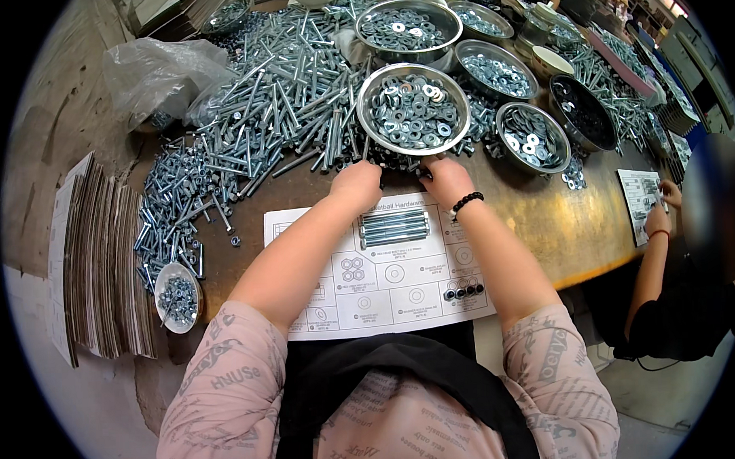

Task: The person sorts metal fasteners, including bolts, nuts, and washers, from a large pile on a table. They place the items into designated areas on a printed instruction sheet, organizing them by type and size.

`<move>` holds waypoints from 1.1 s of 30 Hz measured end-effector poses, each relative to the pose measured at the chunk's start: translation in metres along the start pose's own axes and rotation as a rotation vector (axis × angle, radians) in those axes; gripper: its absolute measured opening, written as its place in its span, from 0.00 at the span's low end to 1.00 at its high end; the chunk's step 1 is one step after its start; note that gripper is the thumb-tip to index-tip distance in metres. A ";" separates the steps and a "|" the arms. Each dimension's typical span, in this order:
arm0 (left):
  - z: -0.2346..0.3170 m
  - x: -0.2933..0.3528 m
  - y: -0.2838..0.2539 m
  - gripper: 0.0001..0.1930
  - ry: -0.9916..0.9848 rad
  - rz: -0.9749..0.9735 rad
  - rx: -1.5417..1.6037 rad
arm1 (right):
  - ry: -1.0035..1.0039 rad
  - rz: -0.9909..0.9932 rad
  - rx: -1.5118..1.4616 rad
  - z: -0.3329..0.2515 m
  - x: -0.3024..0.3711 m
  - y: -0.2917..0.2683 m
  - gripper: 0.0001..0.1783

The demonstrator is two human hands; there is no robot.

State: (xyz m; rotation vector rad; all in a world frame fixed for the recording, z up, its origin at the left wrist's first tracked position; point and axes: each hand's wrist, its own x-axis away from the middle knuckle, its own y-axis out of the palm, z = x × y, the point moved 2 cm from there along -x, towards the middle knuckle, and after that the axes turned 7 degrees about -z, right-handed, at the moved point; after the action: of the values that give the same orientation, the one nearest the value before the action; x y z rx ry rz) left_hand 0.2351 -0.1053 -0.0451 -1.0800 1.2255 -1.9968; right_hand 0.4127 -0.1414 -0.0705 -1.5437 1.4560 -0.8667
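A: Item one, hands?
B: Left hand (356, 184) and right hand (447, 180), side by side at the near rim of a steel bowl of washers (413, 109), in the dark small parts heaped there. Fingers curled downward into the heap; whether they pinch anything cannot be told.

A: Item two, the sheet?
B: Printed sorting sheet (385, 269) on the worktop (561, 223), between the forearms. On it: a row of long bolts (394, 227), a cluster of hex nuts (353, 269), four dark caps (463, 292).

A: Surroundings?
B: Pile of loose bolts (282, 103) at left, a small dish of nuts (178, 297), stacked cardboard (101, 255), another person's hand (657, 218) at right.
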 end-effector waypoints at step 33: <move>0.013 -0.034 0.014 0.10 0.003 0.309 -0.408 | 0.117 -0.111 0.103 -0.007 0.004 0.002 0.14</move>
State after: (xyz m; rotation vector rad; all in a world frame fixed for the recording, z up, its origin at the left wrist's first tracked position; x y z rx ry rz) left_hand 0.2649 -0.0907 -0.0666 -0.9934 1.7354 -1.5548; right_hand 0.4059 -0.1460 -0.0692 -1.5300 1.3949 -1.0973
